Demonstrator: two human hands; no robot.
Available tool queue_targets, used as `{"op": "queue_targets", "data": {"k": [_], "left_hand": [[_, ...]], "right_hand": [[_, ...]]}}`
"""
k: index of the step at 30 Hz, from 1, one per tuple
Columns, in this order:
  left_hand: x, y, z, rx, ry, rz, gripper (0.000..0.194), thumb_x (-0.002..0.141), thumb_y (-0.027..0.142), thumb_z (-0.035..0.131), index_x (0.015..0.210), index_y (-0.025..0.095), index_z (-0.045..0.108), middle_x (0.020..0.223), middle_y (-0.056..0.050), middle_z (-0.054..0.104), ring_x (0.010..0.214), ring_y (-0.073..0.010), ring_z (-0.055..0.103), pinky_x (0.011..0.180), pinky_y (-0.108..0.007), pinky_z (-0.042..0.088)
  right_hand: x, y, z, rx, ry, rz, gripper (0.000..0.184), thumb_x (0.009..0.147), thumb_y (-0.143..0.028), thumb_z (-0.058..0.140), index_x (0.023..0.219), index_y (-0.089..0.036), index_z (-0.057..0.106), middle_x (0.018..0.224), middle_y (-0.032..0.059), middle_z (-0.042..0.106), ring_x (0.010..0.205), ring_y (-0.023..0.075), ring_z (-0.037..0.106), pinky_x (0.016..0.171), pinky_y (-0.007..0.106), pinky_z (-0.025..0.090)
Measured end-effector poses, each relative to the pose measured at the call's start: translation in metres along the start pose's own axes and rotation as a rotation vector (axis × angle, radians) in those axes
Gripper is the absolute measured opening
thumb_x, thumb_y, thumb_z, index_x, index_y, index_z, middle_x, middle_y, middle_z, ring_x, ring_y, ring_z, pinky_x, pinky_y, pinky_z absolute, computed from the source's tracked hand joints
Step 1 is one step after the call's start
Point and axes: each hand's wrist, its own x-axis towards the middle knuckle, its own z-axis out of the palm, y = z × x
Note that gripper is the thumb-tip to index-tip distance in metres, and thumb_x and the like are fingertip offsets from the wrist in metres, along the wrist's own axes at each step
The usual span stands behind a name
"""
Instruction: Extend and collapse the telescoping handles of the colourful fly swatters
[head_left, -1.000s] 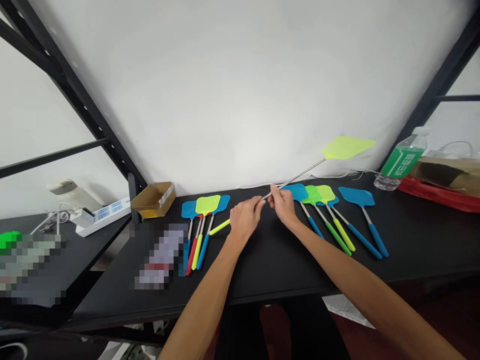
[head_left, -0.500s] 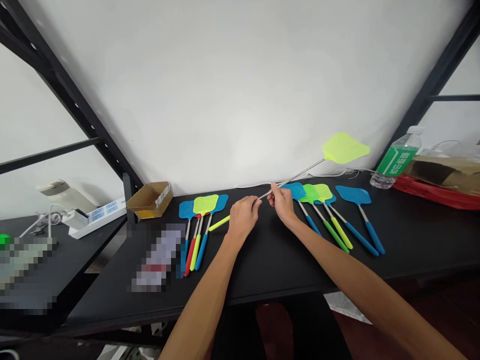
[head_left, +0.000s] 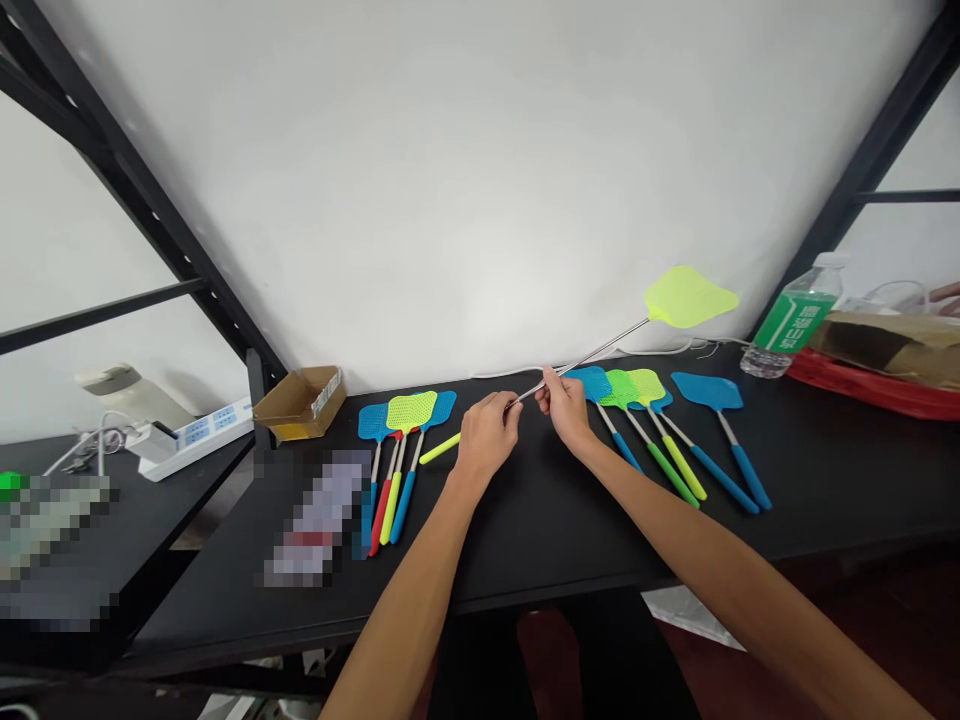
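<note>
Both hands grip one yellow-green fly swatter [head_left: 688, 297] with a long, extended metal rod, slanting up to the right above the table. My left hand [head_left: 487, 432] is closed around the swatter where handle and rod meet; the handle's end sticks out to its left. My right hand [head_left: 562, 402] pinches the rod farther along. Right of it lie several fly swatters, among them a green one [head_left: 660, 465] and, apart at the far right, a blue one [head_left: 709, 390]. To the left is another group with a yellow-green swatter [head_left: 411, 410] on top.
The black table [head_left: 540, 540] stands against a white wall. At left are an open cardboard box [head_left: 300, 405], a white power strip [head_left: 199, 440] and a blurred-out item [head_left: 322, 520]. A green-labelled bottle [head_left: 796, 318] stands at right beside a red tray [head_left: 862, 385].
Almost nothing differs. Both hands keep their hold on the swatter, and the view has shifted very slightly. A bit of a person's hand now shows at the far right edge.
</note>
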Motion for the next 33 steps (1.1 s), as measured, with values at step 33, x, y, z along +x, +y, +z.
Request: {"op": "queue_targets", "data": {"k": [33], "left_hand": [[-0.0006,0.0018,-0.0027,0.009,-0.025,-0.047,0.018,0.096,0.030,0.048,0.099,0.023,0.064,0.079,-0.001,0.068,0.070,-0.0154,0.061,0.067,-0.026,0.040]], "right_hand": [[-0.0016,-0.0007,0.0004,-0.071,-0.035,-0.020,0.059,0.092,-0.061,0.049,0.051,-0.019,0.058,0.043,0.0013,0.051,0.042,0.0130,0.047,0.049,0.027,0.037]]}}
